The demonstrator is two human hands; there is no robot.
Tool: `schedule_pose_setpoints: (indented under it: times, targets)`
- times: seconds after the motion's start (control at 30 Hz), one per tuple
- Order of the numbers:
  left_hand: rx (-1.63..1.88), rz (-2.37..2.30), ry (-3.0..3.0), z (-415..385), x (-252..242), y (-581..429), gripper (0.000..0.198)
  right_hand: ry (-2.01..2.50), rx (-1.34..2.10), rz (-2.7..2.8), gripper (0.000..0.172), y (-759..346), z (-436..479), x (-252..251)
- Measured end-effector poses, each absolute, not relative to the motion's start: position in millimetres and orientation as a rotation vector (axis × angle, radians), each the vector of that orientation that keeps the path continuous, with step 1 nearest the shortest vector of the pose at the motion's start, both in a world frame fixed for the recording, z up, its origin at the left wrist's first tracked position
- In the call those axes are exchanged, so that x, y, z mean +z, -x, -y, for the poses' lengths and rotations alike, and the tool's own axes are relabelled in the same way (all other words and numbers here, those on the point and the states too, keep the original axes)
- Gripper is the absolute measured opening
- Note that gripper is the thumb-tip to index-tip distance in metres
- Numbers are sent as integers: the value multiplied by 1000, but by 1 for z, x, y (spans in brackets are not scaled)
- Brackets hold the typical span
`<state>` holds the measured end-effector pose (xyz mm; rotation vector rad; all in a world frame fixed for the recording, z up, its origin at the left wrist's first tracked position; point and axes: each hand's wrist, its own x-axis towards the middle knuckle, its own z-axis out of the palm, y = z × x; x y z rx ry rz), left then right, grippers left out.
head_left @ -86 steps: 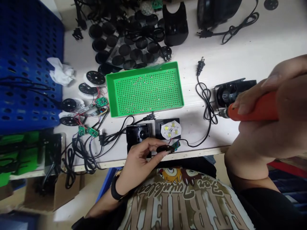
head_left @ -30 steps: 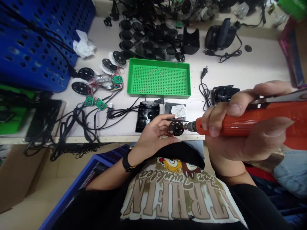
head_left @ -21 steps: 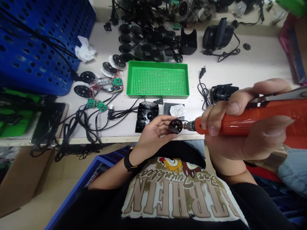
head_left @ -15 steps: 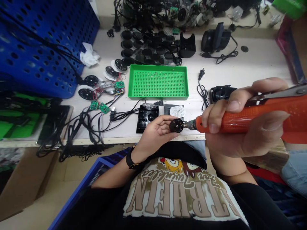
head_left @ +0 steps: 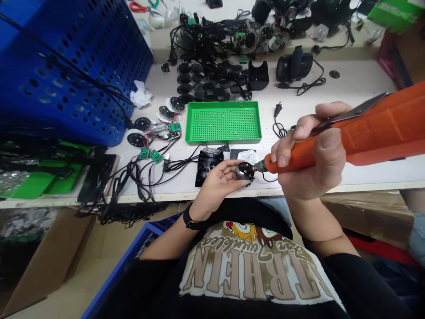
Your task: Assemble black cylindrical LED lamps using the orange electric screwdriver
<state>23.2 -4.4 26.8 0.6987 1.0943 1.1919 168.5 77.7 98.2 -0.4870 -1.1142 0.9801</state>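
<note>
Near the table's front edge, my left hand [head_left: 217, 181] is closed on a round black disc [head_left: 245, 170] with a shiny, cup-like underside. My right hand [head_left: 312, 153] is wrapped round an orange electric screwdriver [head_left: 358, 124], angled down to the left. Its tip meets the disc's face; the exact contact point is too small to make out. Just behind the disc lies a white clustered lens plate [head_left: 248, 156]. A black square housing [head_left: 206, 165] lies behind and to the left of my left hand.
A green perforated tray [head_left: 224, 140] holding small screws lies in the middle. Left of it are discs wired to green circuit boards [head_left: 156, 156] and tangled black cables [head_left: 128, 177]. A blue perforated crate [head_left: 99, 57] stands at far left. Black lamp [head_left: 295, 64] stands back right.
The disc has tilted in my left hand, showing its shiny underside. My right hand has tipped the screwdriver's rear end upward. The whole view has shifted slightly.
</note>
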Motion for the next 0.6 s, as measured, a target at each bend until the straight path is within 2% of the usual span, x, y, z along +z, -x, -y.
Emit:
schedule_pose_setpoints:
  times: [0.1,0.27,0.4,0.5,0.6]
  targets:
    - [1192,-1090,-687,5,28,-24,55,514,966,1154,32,-168,-79,94]
    - [1186,-1104,-686,3,28,-24,42,518,1003,1109,37,-166,-80,88]
    - [1194,-1105,-666,0,26,-25,41,560,983,1187,34,-169,-74,99]
    - [1217,-1104,-666,-2,26,-25,42,516,1019,1107,24,-176,-73,115]
    - [1258,-1101,-677,-2,28,-24,42,471,880,993,25,-183,-84,124]
